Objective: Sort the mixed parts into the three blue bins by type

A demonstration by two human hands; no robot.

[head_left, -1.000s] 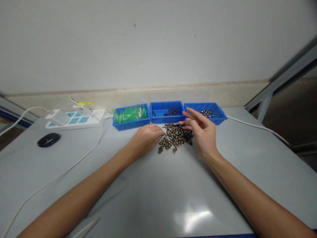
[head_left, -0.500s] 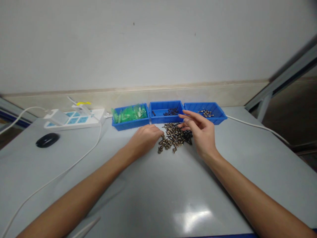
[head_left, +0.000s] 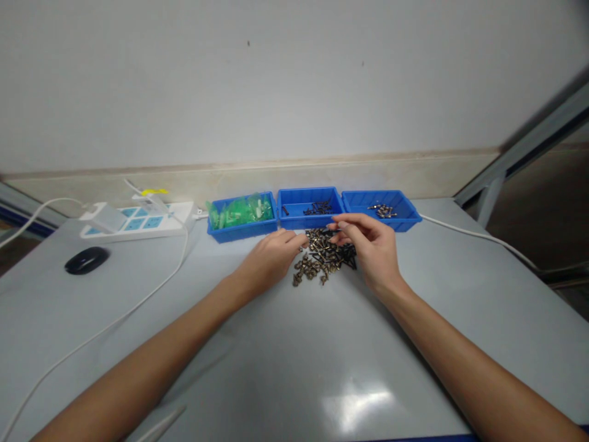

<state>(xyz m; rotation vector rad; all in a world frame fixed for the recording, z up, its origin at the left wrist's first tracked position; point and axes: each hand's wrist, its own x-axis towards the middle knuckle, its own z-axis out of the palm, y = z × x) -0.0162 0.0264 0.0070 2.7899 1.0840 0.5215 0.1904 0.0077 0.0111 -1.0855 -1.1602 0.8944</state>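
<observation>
The loose pile of screws (head_left: pixel 322 255) lies on the bench (head_left: pixel 276 356) between the two hands, the brassy pieces mostly toward its near and left parts and the black ones bunched along its right side. The left hand (head_left: pixel 271 255) is at the pile's left edge, palm down, its fingertips curled together beside the outermost brassy pieces; whether that grip pinches a screw I cannot tell. The right hand (head_left: pixel 380 248) arches over the far right part, forefinger and thumb brought close to each other above the black screws, the remaining fingers bent beneath; something small may sit between those tips, but it cannot be made out. With pieces tangled like this, it would probably serve best to nip a single screw by its shank at the pile's fringe and lift straight up, so its neighbours are not dragged along. A light fingertip pinch should suit such small, hard parts better than a fist, and keeping the wrists high would leave the heap undisturbed. Just beyond the pile stands the middle blue bin (head_left: pixel 304 223), with dark screws (head_left: pixel 319 207) inside; the right blue bin (head_left: pixel 407 223) bears brassy pieces (head_left: pixel 384 211), and the left blue bin (head_left: pixel 243 232) holds green bags (head_left: pixel 239 212). Farther left are a power strip (head_left: pixel 183 218) and a black mouse (head_left: pixel 86 261).
</observation>
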